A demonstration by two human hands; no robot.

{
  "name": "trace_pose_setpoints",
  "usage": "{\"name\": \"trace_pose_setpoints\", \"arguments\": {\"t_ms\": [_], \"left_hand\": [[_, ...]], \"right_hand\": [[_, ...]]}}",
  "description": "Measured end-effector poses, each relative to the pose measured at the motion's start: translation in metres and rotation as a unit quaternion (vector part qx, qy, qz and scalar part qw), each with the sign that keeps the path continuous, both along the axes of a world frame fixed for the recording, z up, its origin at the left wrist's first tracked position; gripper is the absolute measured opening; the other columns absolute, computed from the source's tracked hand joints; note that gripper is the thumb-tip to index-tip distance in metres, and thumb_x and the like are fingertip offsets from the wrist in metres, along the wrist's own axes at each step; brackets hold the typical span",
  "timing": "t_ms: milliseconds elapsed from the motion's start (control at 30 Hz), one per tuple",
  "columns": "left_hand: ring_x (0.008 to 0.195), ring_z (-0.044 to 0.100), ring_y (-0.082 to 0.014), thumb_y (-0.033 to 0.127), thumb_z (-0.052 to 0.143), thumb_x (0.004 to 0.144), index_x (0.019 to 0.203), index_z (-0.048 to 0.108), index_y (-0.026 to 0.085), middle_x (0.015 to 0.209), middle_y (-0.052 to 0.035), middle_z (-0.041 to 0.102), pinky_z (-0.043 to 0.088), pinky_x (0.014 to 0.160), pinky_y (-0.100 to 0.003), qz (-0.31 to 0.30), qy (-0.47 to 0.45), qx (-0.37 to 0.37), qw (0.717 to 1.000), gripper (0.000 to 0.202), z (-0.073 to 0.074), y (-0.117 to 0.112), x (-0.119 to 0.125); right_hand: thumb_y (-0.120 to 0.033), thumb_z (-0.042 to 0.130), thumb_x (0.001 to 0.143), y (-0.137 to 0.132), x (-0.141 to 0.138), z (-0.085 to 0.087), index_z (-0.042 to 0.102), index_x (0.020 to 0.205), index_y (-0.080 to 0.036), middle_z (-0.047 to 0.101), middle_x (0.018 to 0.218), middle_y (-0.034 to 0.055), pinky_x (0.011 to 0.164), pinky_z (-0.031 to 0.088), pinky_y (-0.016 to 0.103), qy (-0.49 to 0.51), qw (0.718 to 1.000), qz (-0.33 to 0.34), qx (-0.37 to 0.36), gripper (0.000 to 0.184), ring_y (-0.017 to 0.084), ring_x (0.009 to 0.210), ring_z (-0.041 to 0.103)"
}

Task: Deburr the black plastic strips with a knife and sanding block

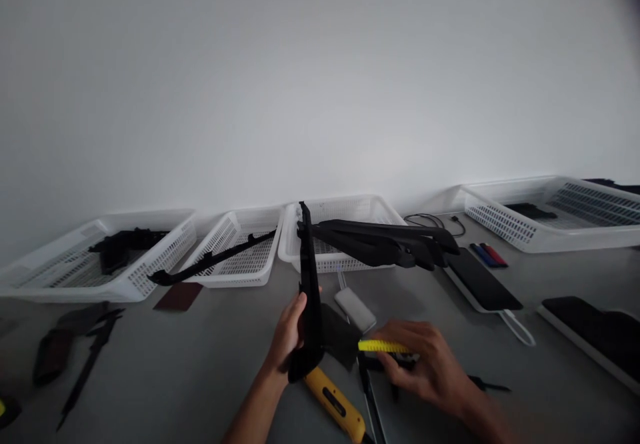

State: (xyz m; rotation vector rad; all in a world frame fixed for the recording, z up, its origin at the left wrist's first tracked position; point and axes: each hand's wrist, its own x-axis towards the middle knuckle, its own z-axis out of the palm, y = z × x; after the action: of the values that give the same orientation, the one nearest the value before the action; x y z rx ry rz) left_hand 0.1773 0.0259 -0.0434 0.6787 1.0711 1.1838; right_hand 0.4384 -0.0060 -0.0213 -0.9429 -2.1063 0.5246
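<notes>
My left hand (290,327) is wrapped around a long black plastic trim piece (310,277), held upright above the table with its wide curved end at the bottom. My right hand (425,364) pinches a narrow yellow strip with fine dark marks (383,346); its exact kind is unclear. The strip's left tip is close to a dark flat piece (343,334) beside the trim; whether they touch cannot be made out. Below the hands lies a yellow-handled tool (337,404) with a black inset. Thin black items under my right hand are partly hidden.
White plastic baskets (255,277) line the wall, several holding black parts. Long black trims (380,241) lie across the middle basket. A white power bank (356,309), a black-topped device (483,281), coloured markers (489,255) and a brown sheet (179,296) rest on the grey table.
</notes>
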Motion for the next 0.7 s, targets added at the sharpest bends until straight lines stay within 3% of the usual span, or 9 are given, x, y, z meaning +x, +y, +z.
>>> {"name": "trace_pose_setpoints", "arguments": {"t_ms": [167,233,400,567,700], "left_hand": [[0.042,0.036,-0.0058,0.066,0.088,0.075,0.123,0.081,0.017,0.055,0.0087,0.049,0.026,0.039,-0.021,-0.008,0.003,-0.001,1.000,0.069,0.002,-0.004,0.002],[0.045,0.041,-0.0077,0.058,0.087,0.077,0.123,0.081,0.017,0.057,0.0077,0.052,0.033,0.043,-0.022,-0.025,-0.012,-0.002,1.000,0.061,0.002,-0.006,0.004],[0.059,0.055,-0.0142,0.042,0.079,0.079,0.120,0.082,0.017,0.066,0.0027,0.063,0.044,0.058,-0.025,-0.061,-0.017,0.012,0.998,0.048,0.001,-0.009,0.010],[0.071,0.062,-0.0176,0.035,0.075,0.080,0.121,0.081,0.019,0.080,-0.0005,0.072,0.048,0.067,-0.026,-0.081,0.023,0.028,0.996,0.045,0.000,-0.012,0.009],[0.079,0.067,-0.0195,0.036,0.078,0.079,0.126,0.079,0.020,0.085,-0.0009,0.073,0.049,0.069,-0.025,-0.083,0.035,0.009,0.996,0.049,-0.008,-0.013,0.006]], "right_hand": [[-0.034,0.061,0.101,0.001,0.006,0.002,0.081,0.094,-0.024,0.081,0.081,0.0034,0.064,0.055,0.027,-0.008,0.997,0.014,-0.071,0.023,0.019,0.068,0.074],[-0.037,0.062,0.100,0.003,0.009,-0.002,0.082,0.094,-0.024,0.081,0.080,0.0028,0.065,0.056,0.027,0.007,0.995,-0.004,-0.097,0.024,0.020,0.067,0.074],[-0.044,0.061,0.103,0.008,0.008,-0.013,0.085,0.104,-0.023,0.085,0.089,0.0058,0.067,0.060,0.029,0.043,0.990,-0.100,-0.085,0.032,0.023,0.075,0.079],[-0.043,0.062,0.104,0.010,0.002,-0.014,0.085,0.107,-0.023,0.086,0.093,0.0060,0.075,0.063,0.030,0.054,0.990,-0.098,-0.083,0.031,0.023,0.079,0.081],[-0.043,0.061,0.105,0.009,0.002,-0.013,0.084,0.106,-0.024,0.084,0.089,0.0046,0.072,0.061,0.028,0.037,0.993,-0.079,-0.078,0.030,0.021,0.075,0.079]]}}
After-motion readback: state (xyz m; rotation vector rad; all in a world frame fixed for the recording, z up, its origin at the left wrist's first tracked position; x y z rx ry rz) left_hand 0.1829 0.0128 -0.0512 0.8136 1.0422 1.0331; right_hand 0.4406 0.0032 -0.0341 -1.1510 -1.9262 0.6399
